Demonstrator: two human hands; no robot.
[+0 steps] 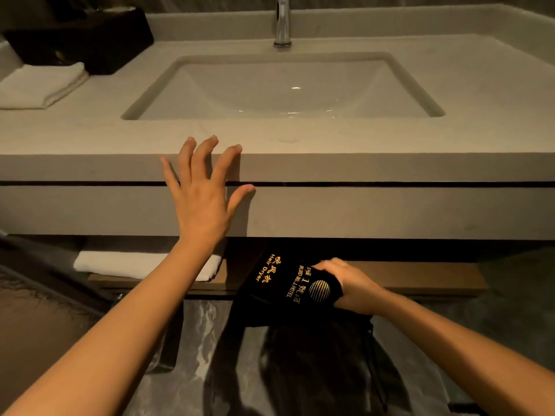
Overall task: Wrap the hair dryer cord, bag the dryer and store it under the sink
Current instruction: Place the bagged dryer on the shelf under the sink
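Observation:
A black drawstring bag (279,283) with gold lettering reading "Hair Dryer" is held low, below the counter's front. My right hand (351,286) grips its right end. The dryer and its cord are hidden; the bag looks filled. The bag's left end reaches over the wooden shelf (420,280) under the sink. My left hand (201,199) is raised with fingers spread in front of the counter's front edge (360,166), holding nothing. The rectangular sink basin (282,88) lies straight ahead in the pale stone counter.
A chrome tap (283,22) stands behind the basin. A folded white towel (42,85) and a black box (90,40) sit at the counter's far left. Another white towel (132,264) lies on the lower shelf's left part. Marble floor (195,340) shows below.

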